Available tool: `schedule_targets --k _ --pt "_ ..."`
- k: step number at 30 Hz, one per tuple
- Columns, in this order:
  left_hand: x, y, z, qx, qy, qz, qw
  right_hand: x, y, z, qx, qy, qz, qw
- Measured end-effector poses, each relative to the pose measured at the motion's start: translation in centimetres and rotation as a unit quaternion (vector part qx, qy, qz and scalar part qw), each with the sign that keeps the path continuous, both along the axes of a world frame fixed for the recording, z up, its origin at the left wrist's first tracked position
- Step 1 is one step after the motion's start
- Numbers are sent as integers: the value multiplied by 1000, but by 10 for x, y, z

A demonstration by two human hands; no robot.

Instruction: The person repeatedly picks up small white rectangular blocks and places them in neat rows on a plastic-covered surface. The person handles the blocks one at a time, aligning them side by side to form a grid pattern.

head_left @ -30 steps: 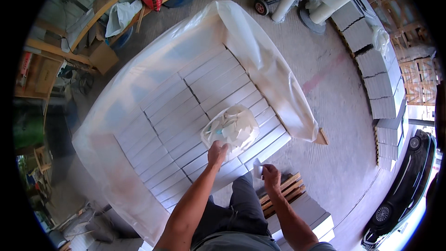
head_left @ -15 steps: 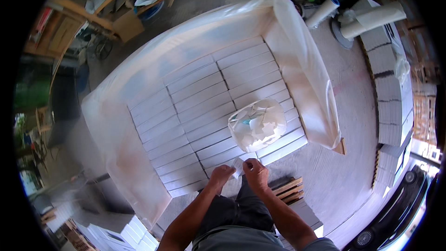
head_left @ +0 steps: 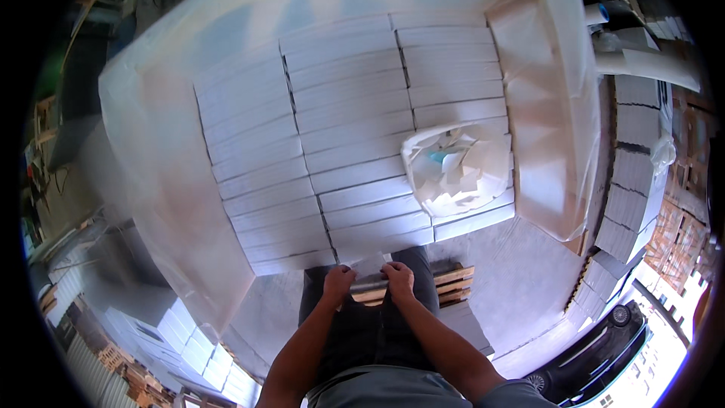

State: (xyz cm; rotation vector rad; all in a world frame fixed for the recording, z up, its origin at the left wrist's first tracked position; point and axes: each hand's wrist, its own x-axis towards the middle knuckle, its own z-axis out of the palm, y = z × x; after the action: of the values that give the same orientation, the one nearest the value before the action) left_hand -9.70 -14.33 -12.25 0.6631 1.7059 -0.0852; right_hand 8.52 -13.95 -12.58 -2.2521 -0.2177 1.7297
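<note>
A small whitish sheet of paper [head_left: 369,266] is stretched between my two hands, just in front of the stacks' near edge. My left hand [head_left: 339,282] pinches its left side, and my right hand [head_left: 400,279] grips its right side with fingers closed. Beyond the hands lie rows of white rectangular bundles [head_left: 355,142], packed closely together. On the right part of these bundles rests a white basket [head_left: 408,162] lined with thin plastic, holding torn paper scraps and one bluish piece.
Tall cardboard sides draped in clear plastic film [head_left: 550,98] surround the bundles on the left, far and right. A wooden pallet [head_left: 455,285] lies by my legs. More stacks [head_left: 633,157] stand at the right, near a film roll [head_left: 646,64]. A dark car [head_left: 585,359] is at lower right.
My hands have moved apart and closer to my body, with the paper now spread between them. The view has shifted, so the bundles and basket appear nearer.
</note>
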Motion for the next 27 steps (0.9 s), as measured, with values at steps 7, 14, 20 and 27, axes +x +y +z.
schedule_targets --k 7,14,20,27 --pt "-12 -36 -65 15 51 -37 998 -24 -38 -54 -51 36 -96 993" --pt "-15 -30 -95 38 82 -63 994 -37 -23 -69 -43 14 -90 995" --pt "-11 -23 -101 36 98 -63 992 -41 -26 -82 -35 -5 -77 996" --pt "-2 -25 -103 39 136 -76 987 -48 -31 -94 -16 -60 -63 996"
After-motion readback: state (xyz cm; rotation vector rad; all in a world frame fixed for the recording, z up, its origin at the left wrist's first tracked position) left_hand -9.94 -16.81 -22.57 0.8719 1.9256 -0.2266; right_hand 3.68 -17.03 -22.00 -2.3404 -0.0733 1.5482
